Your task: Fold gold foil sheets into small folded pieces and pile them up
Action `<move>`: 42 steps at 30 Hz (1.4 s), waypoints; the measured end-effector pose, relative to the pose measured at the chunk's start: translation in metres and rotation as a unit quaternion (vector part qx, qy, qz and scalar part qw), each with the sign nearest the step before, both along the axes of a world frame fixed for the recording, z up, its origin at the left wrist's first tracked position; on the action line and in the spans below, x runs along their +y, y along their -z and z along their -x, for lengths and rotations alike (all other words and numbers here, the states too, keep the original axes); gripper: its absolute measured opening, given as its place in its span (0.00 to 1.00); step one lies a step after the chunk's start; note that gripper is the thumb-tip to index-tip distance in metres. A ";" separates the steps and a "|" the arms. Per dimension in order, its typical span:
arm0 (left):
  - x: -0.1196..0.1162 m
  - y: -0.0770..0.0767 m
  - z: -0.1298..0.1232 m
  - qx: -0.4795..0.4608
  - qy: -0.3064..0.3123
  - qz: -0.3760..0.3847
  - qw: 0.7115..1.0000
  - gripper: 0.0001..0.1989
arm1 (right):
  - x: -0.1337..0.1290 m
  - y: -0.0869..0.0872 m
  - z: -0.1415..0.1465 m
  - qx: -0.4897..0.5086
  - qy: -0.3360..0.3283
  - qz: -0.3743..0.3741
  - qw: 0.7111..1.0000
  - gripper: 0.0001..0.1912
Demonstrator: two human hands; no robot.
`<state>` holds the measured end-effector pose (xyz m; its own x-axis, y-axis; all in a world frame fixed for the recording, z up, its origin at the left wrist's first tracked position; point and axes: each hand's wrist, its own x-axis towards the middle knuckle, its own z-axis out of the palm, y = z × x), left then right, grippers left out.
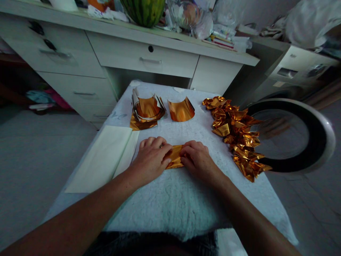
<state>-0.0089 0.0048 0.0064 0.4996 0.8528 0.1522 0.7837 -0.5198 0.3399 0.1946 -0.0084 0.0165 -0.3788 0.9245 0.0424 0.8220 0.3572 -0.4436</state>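
A small sheet of shiny gold foil paper (176, 156) lies on the cloth-covered table between my hands. My left hand (153, 156) has its fingers closed on the sheet's left end, the thumb on top. On the right end, my right hand (196, 156) grips the same sheet with curled fingers. Beyond my left hand stands a curled stack of gold and white sheets (147, 108). A single curved gold sheet (181, 110) lies to the right of that stack. Along the right side of the table runs a pile of folded, crinkled gold foil pieces (234, 131).
White paper sheets (102, 160) lie at the table's left. Behind the table (170, 202) is a white drawer desk (149, 57) with a watermelon (144, 10) and plastic bags on it. An open round washer door (287, 135) stands close to the right edge.
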 end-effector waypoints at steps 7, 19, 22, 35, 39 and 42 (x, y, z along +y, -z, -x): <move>0.001 0.005 -0.002 -0.040 0.107 -0.041 0.993 0.13 | -0.001 0.005 -0.001 -0.018 0.004 -0.013 1.000 0.03; -0.005 0.006 -0.001 0.005 0.146 -0.080 0.986 0.09 | -0.001 0.001 0.001 -0.037 0.003 -0.007 0.999 0.03; -0.001 0.010 0.000 -0.026 0.168 0.004 0.985 0.11 | -0.002 0.000 0.002 -0.048 0.006 -0.009 0.999 0.03; -0.004 0.002 0.004 0.004 0.115 0.107 0.988 0.04 | -0.015 0.004 0.016 -0.134 0.038 -0.062 0.988 0.15; 0.000 -0.001 0.009 -0.013 0.122 0.157 0.980 0.07 | -0.016 0.005 0.023 -0.140 0.062 -0.059 0.986 0.19; 0.002 -0.005 0.012 -0.015 0.122 0.187 0.975 0.09 | -0.016 0.007 0.026 -0.141 0.078 -0.060 0.985 0.20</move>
<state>-0.0211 0.0063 0.0110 0.6942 0.7082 -0.1286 0.6391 -0.5243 0.5627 0.1682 -0.0245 0.0095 -0.2452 0.9670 0.0691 0.9554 0.2531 -0.1522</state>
